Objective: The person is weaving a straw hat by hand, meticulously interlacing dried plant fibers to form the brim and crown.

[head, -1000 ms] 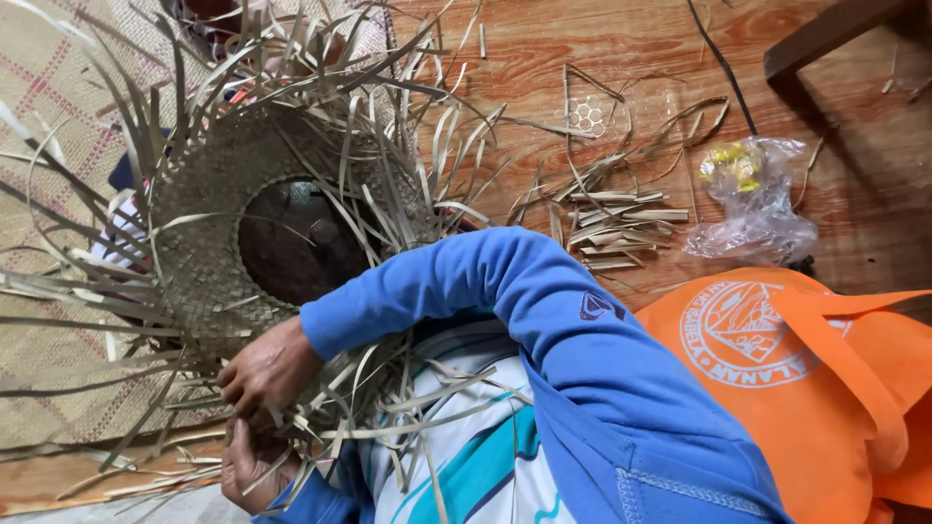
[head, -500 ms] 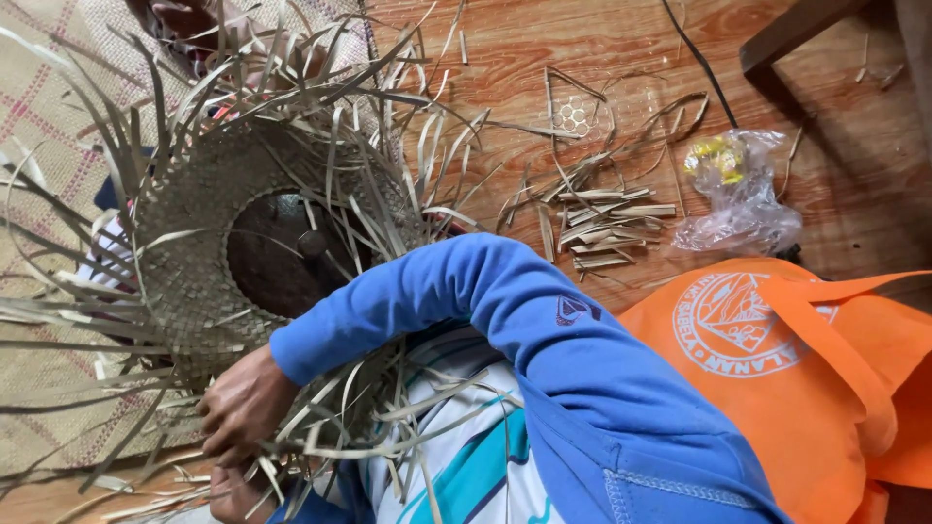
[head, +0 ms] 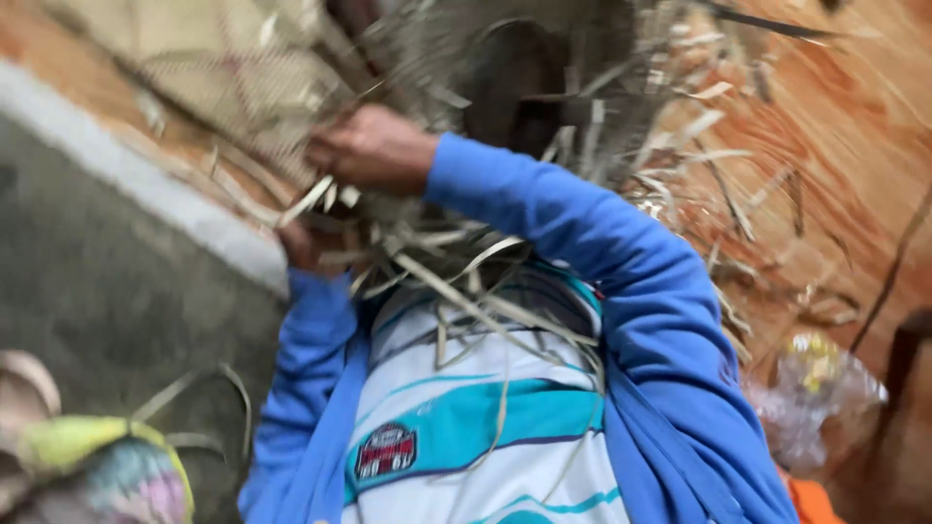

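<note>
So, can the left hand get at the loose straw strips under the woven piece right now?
Probably yes. The left hand sits among the loose straw strips, just below the right hand at the woven piece, and nothing blocks it. Blur hides its grip.

Both arms wear long bright-blue fabric sleeves (head: 621,281) of an open jacket — soft, creased, blurred in places. Beneath it shows a white shirt with turquoise and dark stripes (head: 485,417), bearing a small dark-and-red round badge (head: 385,451) low on the chest.
</note>
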